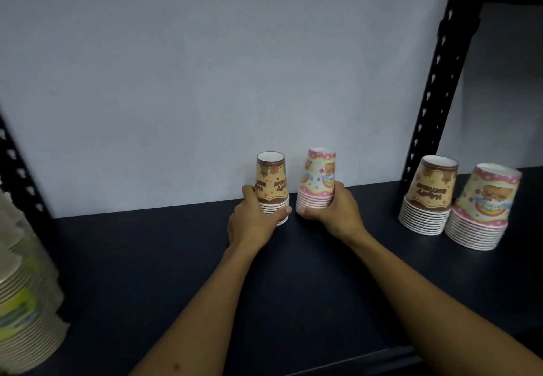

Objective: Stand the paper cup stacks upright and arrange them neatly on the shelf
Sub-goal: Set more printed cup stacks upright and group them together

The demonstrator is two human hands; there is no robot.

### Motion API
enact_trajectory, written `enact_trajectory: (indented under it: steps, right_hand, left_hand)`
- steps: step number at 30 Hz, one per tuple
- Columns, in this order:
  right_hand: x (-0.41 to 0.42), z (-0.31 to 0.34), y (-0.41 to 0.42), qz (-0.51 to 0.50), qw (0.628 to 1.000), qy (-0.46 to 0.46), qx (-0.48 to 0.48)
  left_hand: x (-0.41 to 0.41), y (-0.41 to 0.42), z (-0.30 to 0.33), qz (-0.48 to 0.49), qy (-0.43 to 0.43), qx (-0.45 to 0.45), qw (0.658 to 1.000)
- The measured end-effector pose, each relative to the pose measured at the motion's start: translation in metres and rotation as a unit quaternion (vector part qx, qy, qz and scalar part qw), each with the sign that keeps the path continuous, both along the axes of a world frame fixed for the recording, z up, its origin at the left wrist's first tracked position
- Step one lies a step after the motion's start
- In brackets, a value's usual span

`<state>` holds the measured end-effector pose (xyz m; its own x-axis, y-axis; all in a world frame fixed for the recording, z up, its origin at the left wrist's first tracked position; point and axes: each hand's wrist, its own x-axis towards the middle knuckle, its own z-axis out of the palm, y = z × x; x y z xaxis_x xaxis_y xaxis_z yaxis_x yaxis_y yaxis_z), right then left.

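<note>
Two paper cup stacks stand rim-down on the dark shelf near the back wall. My left hand grips the lower rims of the brown-and-yellow cup stack. Right beside it, my right hand grips the base of the pink-and-white cup stack. The two stacks stand upright, almost touching. Further right stand two taller stacks, also rim-down: a second brown stack and a second pink stack that leans a little.
A large blurred stack of white-and-green cups fills the left edge at the shelf front. Black perforated uprights rise on the left and on the right. A pale wall backs the shelf.
</note>
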<state>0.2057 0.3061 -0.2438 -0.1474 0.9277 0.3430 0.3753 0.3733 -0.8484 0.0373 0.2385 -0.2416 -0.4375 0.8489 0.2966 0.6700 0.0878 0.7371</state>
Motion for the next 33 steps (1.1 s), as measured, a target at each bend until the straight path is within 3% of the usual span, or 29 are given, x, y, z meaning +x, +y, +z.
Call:
enact_trajectory:
  steps: [3,8,13,28,33]
  right_hand:
    - [-0.004,0.0,-0.001,0.021,0.999,-0.02,0.02]
    - [0.003,0.006,0.003,0.047,0.997,0.035,-0.053]
    - [0.009,0.009,0.002,0.106,0.987,0.074,-0.094]
    - [0.002,0.0,0.004,0.08,0.995,0.03,-0.043]
    - [0.0,0.001,0.002,0.068,0.997,0.025,-0.03]
  left_hand:
    - [-0.001,0.0,-0.003,-0.015,-0.019,0.006,1.0]
    - [-0.011,-0.004,0.001,-0.079,-0.094,0.007,0.992]
    - [-0.019,-0.01,0.001,-0.124,-0.114,-0.007,0.986]
    - [-0.02,-0.006,0.005,-0.073,-0.086,0.033,0.993]
    - [-0.021,-0.006,0.003,-0.113,-0.142,0.014,0.983]
